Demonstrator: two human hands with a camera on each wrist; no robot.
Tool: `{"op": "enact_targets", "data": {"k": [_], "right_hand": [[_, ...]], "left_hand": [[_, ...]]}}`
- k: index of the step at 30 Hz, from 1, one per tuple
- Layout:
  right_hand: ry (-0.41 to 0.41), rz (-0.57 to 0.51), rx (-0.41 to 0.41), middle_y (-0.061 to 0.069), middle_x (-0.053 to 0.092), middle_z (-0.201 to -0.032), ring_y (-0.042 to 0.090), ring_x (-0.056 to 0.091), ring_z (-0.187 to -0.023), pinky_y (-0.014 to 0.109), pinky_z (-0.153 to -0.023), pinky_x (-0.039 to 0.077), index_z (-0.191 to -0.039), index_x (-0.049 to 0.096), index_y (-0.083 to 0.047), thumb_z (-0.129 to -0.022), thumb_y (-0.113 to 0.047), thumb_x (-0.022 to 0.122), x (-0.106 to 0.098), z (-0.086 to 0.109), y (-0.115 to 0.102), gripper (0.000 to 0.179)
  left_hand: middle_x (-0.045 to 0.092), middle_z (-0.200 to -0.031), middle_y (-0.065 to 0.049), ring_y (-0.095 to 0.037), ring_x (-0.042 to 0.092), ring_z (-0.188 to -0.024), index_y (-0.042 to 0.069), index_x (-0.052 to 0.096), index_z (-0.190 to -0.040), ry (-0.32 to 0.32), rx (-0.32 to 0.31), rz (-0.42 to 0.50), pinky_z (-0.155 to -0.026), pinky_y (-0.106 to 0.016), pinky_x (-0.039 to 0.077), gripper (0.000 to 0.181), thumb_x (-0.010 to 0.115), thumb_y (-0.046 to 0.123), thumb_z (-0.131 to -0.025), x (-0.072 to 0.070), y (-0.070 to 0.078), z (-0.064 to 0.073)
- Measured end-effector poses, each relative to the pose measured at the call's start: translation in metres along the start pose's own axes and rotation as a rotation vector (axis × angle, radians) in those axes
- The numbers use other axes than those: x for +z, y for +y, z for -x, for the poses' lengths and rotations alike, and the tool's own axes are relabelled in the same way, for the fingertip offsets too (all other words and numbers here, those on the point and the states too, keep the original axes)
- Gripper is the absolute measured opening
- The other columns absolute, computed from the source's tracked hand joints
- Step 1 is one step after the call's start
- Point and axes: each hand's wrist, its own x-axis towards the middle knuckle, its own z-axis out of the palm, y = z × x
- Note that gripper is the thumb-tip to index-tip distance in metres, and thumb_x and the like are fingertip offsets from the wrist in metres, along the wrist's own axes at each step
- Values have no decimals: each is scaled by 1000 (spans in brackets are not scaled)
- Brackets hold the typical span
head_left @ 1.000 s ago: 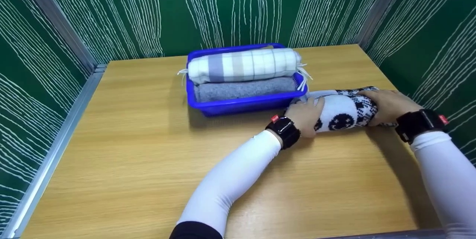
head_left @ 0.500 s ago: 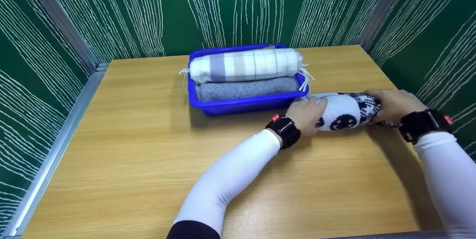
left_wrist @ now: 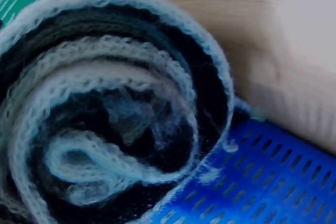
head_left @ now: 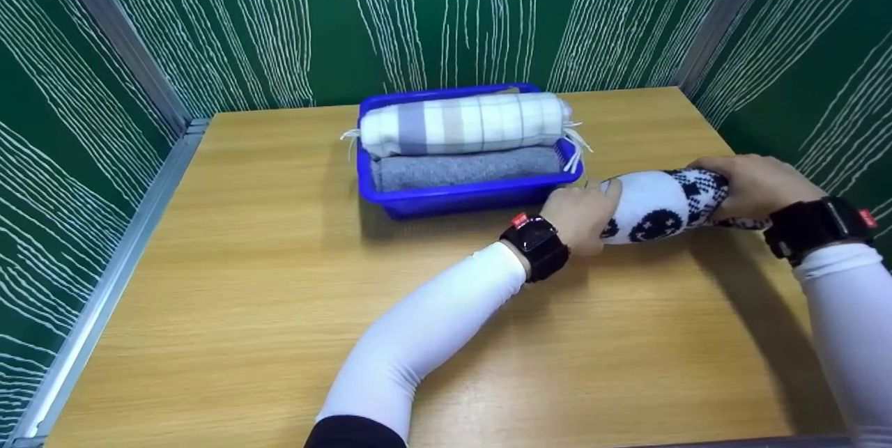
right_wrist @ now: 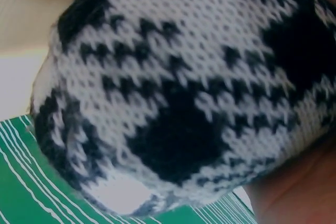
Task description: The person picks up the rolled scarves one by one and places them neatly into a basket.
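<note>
A rolled-up black-and-white knitted scarf [head_left: 654,207] with a smiley pattern lies to the right of the blue basket [head_left: 481,198]. Its near-left end is gripped by my left hand [head_left: 582,218], close beside the basket's front right corner. At the other end my right hand [head_left: 763,187] holds the roll, fingers wrapped round its far side and partly hidden. The left wrist view looks onto the spiral end of the scarf [left_wrist: 100,85], with the basket's slotted wall [left_wrist: 262,174] next to it. Patterned knit [right_wrist: 178,93] fills much of the right wrist view.
In the basket lie a white plaid rolled scarf [head_left: 467,124] with fringed ends and a grey rolled cloth [head_left: 474,168]. The basket stands towards the back of the wooden table [head_left: 279,260]. Green walls [head_left: 334,16] with white lines enclose the sides and back.
Both hands have shifted a little to the right with the rolled scarf. Its right end now sits slightly higher, tilting the roll. The basket has stayed in place.
</note>
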Motion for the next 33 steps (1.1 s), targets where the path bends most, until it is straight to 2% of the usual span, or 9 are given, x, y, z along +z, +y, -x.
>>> {"op": "enact_targets", "data": {"k": [5, 11, 20, 25, 33], "right_hand": [[9, 28, 0, 35, 67, -136, 58, 64, -120, 79, -104, 47, -148, 62, -4, -75, -19, 94, -7, 1, -5, 81], [36, 23, -12, 33, 69, -136, 57, 64, -121, 78, -104, 47, -145, 64, -4, -78, -20, 93, -16, 4, -8, 75], [52, 52, -12, 37, 65, -138, 59, 62, -122, 78, -105, 46, -146, 63, -3, -79, -18, 93, -29, 9, -11, 75], [71, 55, -27, 35, 67, -136, 58, 63, -121, 77, -104, 47, -145, 64, -4, -81, -20, 93, -35, 10, -13, 72], [64, 80, -3, 38, 64, -138, 60, 62, -121, 79, -103, 47, -148, 60, -3, -82, -19, 91, -46, 10, -21, 75]], "left_hand": [[67, -137, -3, -17, 71, -107, 13, 40, -160, -11, -13, 4, -81, -33, 64, 87, 82, 43, -91, -10, 3, 4], [64, -142, -3, -17, 69, -111, 13, 36, -165, -7, -38, -37, -83, -32, 64, 94, 83, 45, -90, -21, 9, 8], [67, -137, -3, -16, 70, -106, 10, 40, -162, 59, -25, -82, -81, -30, 64, 92, 81, 45, -89, -31, 12, 15], [66, -140, -3, -14, 71, -104, 9, 39, -163, 70, -14, -92, -80, -29, 64, 94, 82, 47, -89, -37, 10, 18], [67, -136, -3, -13, 70, -98, 9, 41, -162, 102, -19, -121, -76, -29, 64, 90, 80, 46, -89, -48, 8, 23]]}}
